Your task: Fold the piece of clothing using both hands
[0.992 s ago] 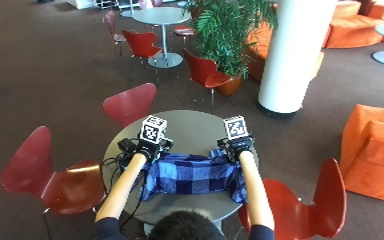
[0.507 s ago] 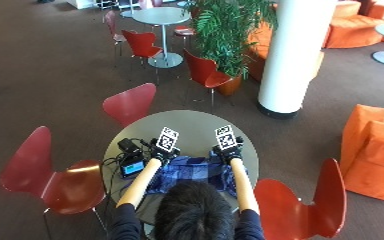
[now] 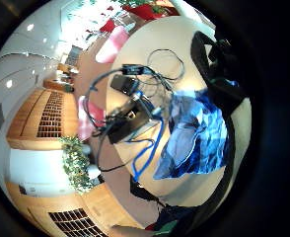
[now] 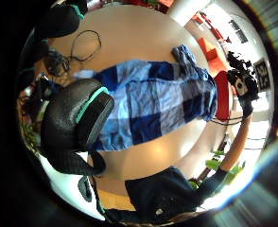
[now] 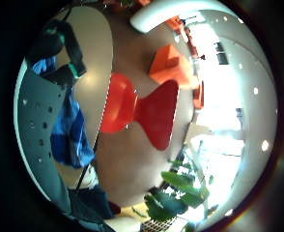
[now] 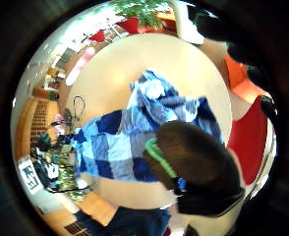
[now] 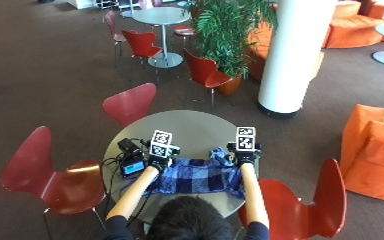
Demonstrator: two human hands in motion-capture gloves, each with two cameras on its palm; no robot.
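A blue checked piece of clothing [image 7: 198, 177] lies spread on the near half of a round grey table [image 7: 192, 127]. My left hand [image 7: 157, 161] is at its far left corner and my right hand [image 7: 243, 157] at its far right corner. In the left thumb side view, my thumb [image 4: 82, 118] lies over the cloth [image 4: 153, 99] with its corner under it. The right thumb side view shows my right thumb [image 6: 193, 157] pressed on the bunched edge of the cloth [image 6: 115, 147]. Both hands pinch the cloth.
A small black device with a blue screen and tangled cables [image 7: 132, 162] sits on the table just left of my left hand. Red chairs stand around the table: behind it [image 7: 129, 102], to the left [image 7: 52, 175] and to the right [image 7: 312, 205].
Both hands have drawn a little toward the person, keeping hold of the cloth's far corners. The far right edge of the cloth is now bunched up.
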